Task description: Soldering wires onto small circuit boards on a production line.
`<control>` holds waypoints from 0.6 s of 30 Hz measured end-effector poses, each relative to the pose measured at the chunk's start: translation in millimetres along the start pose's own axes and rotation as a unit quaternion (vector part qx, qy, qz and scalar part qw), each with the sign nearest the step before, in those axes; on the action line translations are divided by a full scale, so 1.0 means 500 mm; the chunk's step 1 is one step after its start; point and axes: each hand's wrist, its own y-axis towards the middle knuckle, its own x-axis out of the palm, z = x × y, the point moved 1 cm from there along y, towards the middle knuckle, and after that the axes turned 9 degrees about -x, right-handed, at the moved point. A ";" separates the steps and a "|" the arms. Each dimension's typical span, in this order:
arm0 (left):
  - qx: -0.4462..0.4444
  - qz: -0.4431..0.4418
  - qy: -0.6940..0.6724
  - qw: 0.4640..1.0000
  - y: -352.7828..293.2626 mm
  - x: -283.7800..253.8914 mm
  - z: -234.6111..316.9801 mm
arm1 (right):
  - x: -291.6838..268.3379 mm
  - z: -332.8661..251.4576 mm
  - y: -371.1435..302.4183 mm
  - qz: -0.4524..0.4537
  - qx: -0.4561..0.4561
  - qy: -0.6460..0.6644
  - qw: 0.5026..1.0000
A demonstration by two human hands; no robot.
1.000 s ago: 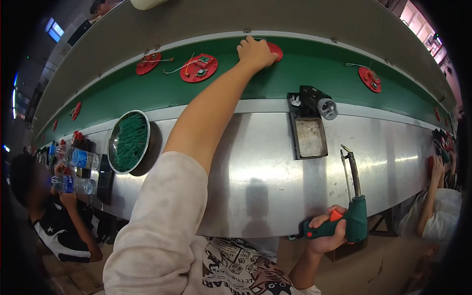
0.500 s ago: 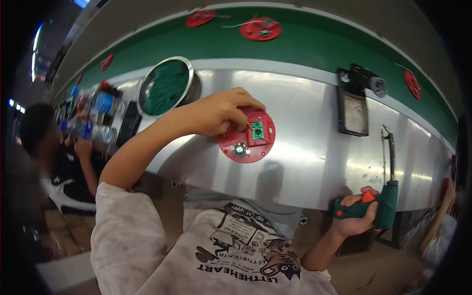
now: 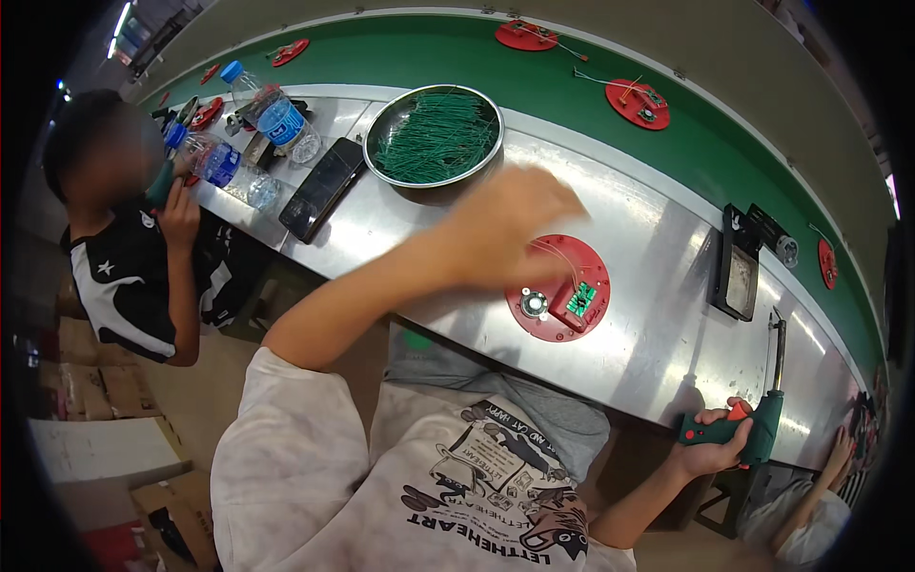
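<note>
A round red plastic disc (image 3: 596,259) lies on the metal bench in front of me. It carries a small green circuit board (image 3: 581,298), a round silver-and-green part (image 3: 534,303) and thin pale wires. My left hand (image 3: 519,224) is over the disc's upper left edge; motion blur smears its fingers, and I cannot make out anything in them. At the right, my right hand (image 3: 717,448) is wrapped round the handle of a green soldering gun (image 3: 765,429) with a red trigger. Its long metal tip points away from me, over the bench.
A steel bowl (image 3: 419,182) of green wires (image 3: 438,133) stands beyond my left arm, beside a black phone (image 3: 322,191) and water bottles (image 3: 224,164). A black soldering stand (image 3: 737,276) sits at the right. Red discs (image 3: 639,103) lie on the green strip (image 3: 419,48). People work on both sides.
My left hand has come off the disc's board area and swings up and left, blurred. My view has shifted toward the left. The right hand keeps its grip on the soldering gun.
</note>
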 end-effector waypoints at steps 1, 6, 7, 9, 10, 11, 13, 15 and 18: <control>-0.058 0.031 0.106 0.992 0.005 -0.021 -0.046 | -0.001 -0.002 -0.003 -0.017 0.001 0.003 1.000; -0.301 -0.046 0.399 0.865 0.006 -0.104 -0.194 | -0.010 0.003 -0.002 -0.029 0.000 0.011 1.000; -0.296 -0.046 0.397 0.868 0.001 -0.104 -0.209 | -0.013 0.008 -0.002 -0.031 0.003 0.017 0.999; -0.311 -0.017 0.325 0.893 -0.003 -0.097 -0.226 | -0.015 0.004 0.005 -0.030 0.004 0.018 0.999; -0.333 -0.029 0.313 0.889 0.006 -0.099 -0.212 | -0.011 0.002 0.006 -0.026 -0.001 0.010 1.000; -0.329 -0.032 0.309 0.892 0.008 -0.095 -0.215 | -0.003 -0.001 0.005 -0.021 -0.006 0.001 1.000; -0.289 -0.037 0.325 0.900 0.011 -0.097 -0.219 | 0.010 -0.009 0.003 -0.006 -0.013 -0.003 1.000; -0.298 -0.046 0.298 0.906 0.014 -0.104 -0.214 | 0.006 -0.010 0.003 -0.014 -0.023 0.001 1.000; -0.286 -0.001 0.258 0.923 0.014 -0.115 -0.206 | -0.002 -0.004 0.009 -0.026 -0.024 0.008 0.999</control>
